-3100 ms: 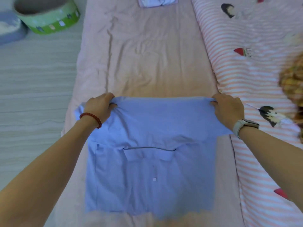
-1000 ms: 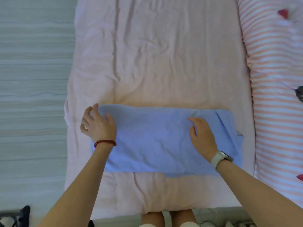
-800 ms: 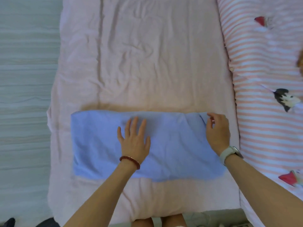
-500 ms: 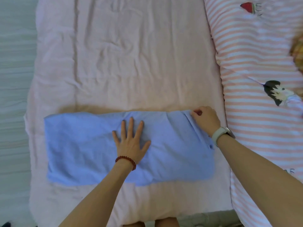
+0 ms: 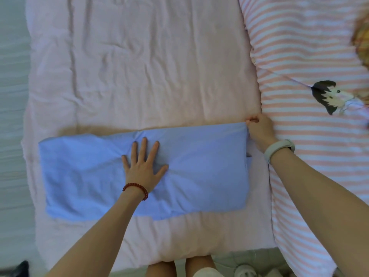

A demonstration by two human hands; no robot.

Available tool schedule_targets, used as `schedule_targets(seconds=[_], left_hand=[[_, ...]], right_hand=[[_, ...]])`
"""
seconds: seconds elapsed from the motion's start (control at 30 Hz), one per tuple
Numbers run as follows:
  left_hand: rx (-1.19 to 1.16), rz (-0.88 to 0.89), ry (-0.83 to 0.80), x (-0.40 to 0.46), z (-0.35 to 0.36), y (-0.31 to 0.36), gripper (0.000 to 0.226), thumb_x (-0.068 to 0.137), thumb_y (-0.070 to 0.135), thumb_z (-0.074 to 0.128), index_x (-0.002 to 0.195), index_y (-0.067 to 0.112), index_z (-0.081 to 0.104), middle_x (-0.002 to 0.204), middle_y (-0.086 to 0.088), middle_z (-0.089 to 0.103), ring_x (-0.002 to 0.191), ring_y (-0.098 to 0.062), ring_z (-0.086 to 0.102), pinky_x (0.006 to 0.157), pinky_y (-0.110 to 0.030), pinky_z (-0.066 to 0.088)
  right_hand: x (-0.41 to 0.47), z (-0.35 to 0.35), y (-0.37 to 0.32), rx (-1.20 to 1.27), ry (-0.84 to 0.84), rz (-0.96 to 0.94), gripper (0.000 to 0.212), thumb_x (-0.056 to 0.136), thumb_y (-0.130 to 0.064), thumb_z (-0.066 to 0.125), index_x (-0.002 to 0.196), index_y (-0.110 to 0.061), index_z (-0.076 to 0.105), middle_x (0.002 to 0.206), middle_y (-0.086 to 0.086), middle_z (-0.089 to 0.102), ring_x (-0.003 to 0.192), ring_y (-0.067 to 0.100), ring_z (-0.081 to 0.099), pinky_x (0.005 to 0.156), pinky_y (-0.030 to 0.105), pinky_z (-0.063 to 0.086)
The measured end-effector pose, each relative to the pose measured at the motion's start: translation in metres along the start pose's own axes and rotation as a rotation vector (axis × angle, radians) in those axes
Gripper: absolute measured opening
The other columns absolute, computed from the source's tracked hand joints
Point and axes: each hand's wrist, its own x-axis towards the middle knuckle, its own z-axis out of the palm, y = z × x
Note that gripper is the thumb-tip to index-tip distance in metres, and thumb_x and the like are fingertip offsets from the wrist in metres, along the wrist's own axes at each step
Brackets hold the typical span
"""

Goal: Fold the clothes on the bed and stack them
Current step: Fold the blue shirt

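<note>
A light blue shirt [image 5: 203,166] lies folded into a long flat band across the near part of the pink bed [image 5: 149,66]. My left hand [image 5: 144,164] presses flat on the middle of the band, fingers spread and straight. My right hand [image 5: 259,130] pinches the band's far right corner at the edge beside the striped quilt. A small flap of blue cloth shows just past the right fold under my right wrist.
A pink-and-white striped quilt [image 5: 309,56] with cartoon prints covers the right side of the bed. A yellowish checked cloth [image 5: 362,35] shows at the right edge. Pale floor [image 5: 10,76] runs along the left. My legs [image 5: 179,268] stand at the bed's near edge.
The shirt went from a half fold to a long band. My left hand slid from its left end to the middle. My right hand moved to the far right corner and pulled it outward.
</note>
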Motion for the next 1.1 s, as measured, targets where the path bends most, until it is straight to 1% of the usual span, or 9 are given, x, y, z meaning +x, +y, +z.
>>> schedule_targets(seconds=[0.13,0.23,0.4,0.57,0.67,0.73,0.8,0.93,1.1], left_hand=[[0.022,-0.025,0.036,-0.002,-0.005,0.008,0.076,0.087,0.061,0.04,0.147,0.039,-0.003,0.156,0.002,-0.016,0.143,-0.026,-0.015,0.112,-0.056,0.0],[0.017,-0.007,0.134,-0.011,-0.001,0.018,0.074,0.087,0.055,0.045,0.148,0.035,0.007,0.158,-0.002,-0.006,0.143,-0.028,-0.01,0.11,-0.058,-0.002],[-0.043,-0.025,0.05,-0.009,0.003,0.014,0.075,0.088,0.059,0.04,0.147,0.039,-0.002,0.156,0.002,-0.016,0.143,-0.025,-0.015,0.113,-0.054,-0.001],[-0.049,0.014,0.15,-0.019,-0.005,0.027,0.07,0.089,0.051,0.048,0.148,0.03,0.016,0.157,-0.007,0.002,0.144,-0.033,-0.002,0.11,-0.061,0.004],[0.008,0.175,0.291,-0.04,0.001,0.04,0.063,0.084,0.048,0.044,0.14,0.019,0.041,0.148,-0.018,0.033,0.136,-0.043,0.026,0.102,-0.068,0.016],[0.076,0.238,0.248,-0.055,0.01,0.045,0.063,0.082,0.05,0.038,0.136,0.02,0.046,0.144,-0.019,0.039,0.132,-0.045,0.034,0.099,-0.069,0.02],[0.096,0.214,0.157,-0.063,0.022,0.045,0.062,0.084,0.053,0.041,0.139,0.024,0.041,0.149,-0.014,0.031,0.136,-0.042,0.027,0.102,-0.068,0.017],[0.141,0.111,-0.009,-0.057,0.043,0.036,0.069,0.09,0.06,0.029,0.146,0.039,-0.005,0.147,0.004,-0.032,0.141,-0.029,-0.019,0.109,-0.057,-0.008],[0.152,0.108,-0.067,-0.054,0.035,0.039,0.069,0.091,0.059,0.028,0.145,0.04,-0.011,0.154,0.001,-0.022,0.141,-0.027,-0.021,0.11,-0.056,-0.006]], right_hand=[[-0.045,0.003,0.006,-0.318,0.179,-0.489,0.031,0.09,0.001,0.042,0.118,0.001,0.055,0.118,0.019,0.055,0.106,0.033,0.053,0.091,0.039,0.042],[-0.086,0.021,0.032,-0.735,0.106,-0.934,0.042,0.088,-0.01,0.041,0.127,-0.005,0.054,0.13,0.019,0.054,0.118,0.038,0.051,0.097,0.056,0.039],[-0.084,0.009,0.084,-1.058,-0.114,-0.511,0.054,0.1,-0.034,0.022,0.15,-0.023,0.006,0.158,0.0,-0.001,0.145,0.023,-0.001,0.115,0.047,0.005],[-0.106,0.006,0.081,-0.524,0.119,-0.306,0.042,0.094,-0.018,0.049,0.133,-0.002,0.045,0.135,0.021,0.046,0.122,0.037,0.043,0.099,0.044,0.033],[-0.131,0.011,0.085,-0.142,0.074,-0.047,0.022,0.09,-0.024,0.054,0.1,-0.005,0.056,0.092,0.012,0.058,0.089,0.031,0.056,0.069,0.034,0.043],[-0.138,0.018,0.084,0.015,0.067,0.075,0.014,0.09,-0.025,0.057,0.093,-0.011,0.053,0.086,0.002,0.057,0.082,0.024,0.055,0.067,0.03,0.041],[-0.136,0.023,0.079,0.113,0.07,0.188,0.016,0.089,-0.023,0.059,0.099,-0.012,0.054,0.089,0.0,0.058,0.083,0.021,0.055,0.072,0.033,0.045],[-0.13,0.029,0.074,0.174,0.028,0.193,0.015,0.088,-0.017,0.059,0.077,-0.015,0.049,0.071,-0.002,0.052,0.066,0.015,0.05,0.062,0.029,0.038],[-0.133,0.03,0.074,0.262,0.025,0.203,0.024,0.087,-0.011,0.059,0.07,-0.014,0.042,0.063,-0.002,0.043,0.055,0.011,0.039,0.052,0.023,0.031]])
